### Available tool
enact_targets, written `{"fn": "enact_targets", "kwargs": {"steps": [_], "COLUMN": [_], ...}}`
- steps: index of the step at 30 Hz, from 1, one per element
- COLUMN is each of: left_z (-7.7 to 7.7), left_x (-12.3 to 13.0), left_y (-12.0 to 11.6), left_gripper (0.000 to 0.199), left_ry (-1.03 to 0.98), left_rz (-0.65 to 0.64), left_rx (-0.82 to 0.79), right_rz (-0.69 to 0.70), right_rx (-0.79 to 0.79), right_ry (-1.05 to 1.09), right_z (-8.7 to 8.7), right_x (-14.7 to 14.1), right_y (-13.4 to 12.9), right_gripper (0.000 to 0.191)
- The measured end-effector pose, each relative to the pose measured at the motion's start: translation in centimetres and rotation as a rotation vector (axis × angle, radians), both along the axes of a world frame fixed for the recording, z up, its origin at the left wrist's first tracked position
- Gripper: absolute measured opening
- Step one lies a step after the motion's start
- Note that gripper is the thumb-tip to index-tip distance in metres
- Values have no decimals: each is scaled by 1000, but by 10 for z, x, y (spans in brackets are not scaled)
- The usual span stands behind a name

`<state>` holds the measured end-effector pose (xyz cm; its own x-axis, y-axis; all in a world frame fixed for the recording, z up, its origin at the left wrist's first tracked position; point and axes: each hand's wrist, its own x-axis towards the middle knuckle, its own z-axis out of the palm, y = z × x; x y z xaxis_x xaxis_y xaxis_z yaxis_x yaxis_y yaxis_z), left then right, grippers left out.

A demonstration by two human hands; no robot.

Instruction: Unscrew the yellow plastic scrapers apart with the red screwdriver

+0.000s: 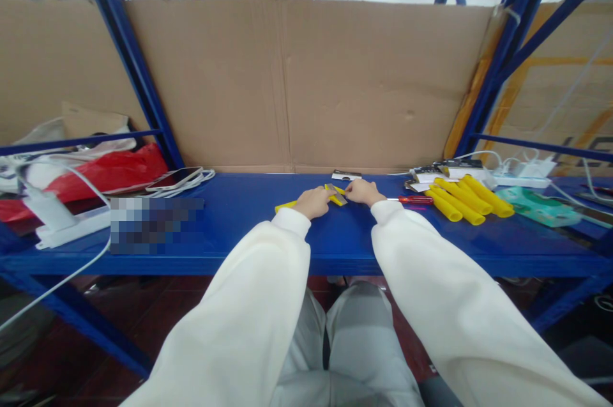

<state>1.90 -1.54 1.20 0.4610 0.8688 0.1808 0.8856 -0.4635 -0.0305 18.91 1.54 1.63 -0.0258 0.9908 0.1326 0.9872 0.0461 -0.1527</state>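
My left hand (313, 201) is closed around a yellow scraper (286, 205), whose handle end sticks out to the left of the fist. The scraper's head (338, 196), yellow with a greyish metal plate, shows between my two hands. My right hand (363, 191) has its fingers pinched at the right edge of that head; whether they also hold a small part is hidden. Just beyond the hands lies a small white and black piece (347, 175). Right of my right wrist is a red-handled screwdriver (416, 200), its shaft pointing left.
Several yellow tubes (472, 197) lie on the blue table (239, 215) at right, before small black and white boxes (433, 174). Beyond them are a green plastic package (536, 206) and a power strip (522, 178). Red bag (115, 170) and cables sit left. Cardboard (335, 87) stands behind.
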Motion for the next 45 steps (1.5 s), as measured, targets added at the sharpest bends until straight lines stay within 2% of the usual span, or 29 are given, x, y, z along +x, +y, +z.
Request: {"fn": "enact_targets", "kwargs": {"steps": [6, 14, 20, 24, 35, 41, 45], "left_z": [0, -5, -6, -6, -3, -3, -3], "left_x": [0, -1, -1, -2, -2, -1, -1], "left_y": [-1, 5, 7, 7, 2, 2, 2], "left_gripper": [50, 49, 50, 49, 51, 56, 59], "left_ry": [-24, -61, -65, -63, -87, -83, -86], "left_rz": [-1, -21, -28, -31, -15, -1, -1], "left_rx": [4, 14, 4, 1, -8, -9, -14], "right_rz": [-23, 46, -39, -112, -154, -159, -187], "right_rx": [0, 44, 52, 124, 467, 376, 300], "right_ry": [-42, -169, -121, -35, 613, 1188, 1401], "right_z": [4, 3, 1, 3, 3, 6, 12], "right_x": [-9, -7, 0, 5, 23, 18, 13], "right_y": [1, 0, -5, -7, 9, 9, 0], "right_gripper": [28, 35, 36, 37, 25, 20, 12]}}
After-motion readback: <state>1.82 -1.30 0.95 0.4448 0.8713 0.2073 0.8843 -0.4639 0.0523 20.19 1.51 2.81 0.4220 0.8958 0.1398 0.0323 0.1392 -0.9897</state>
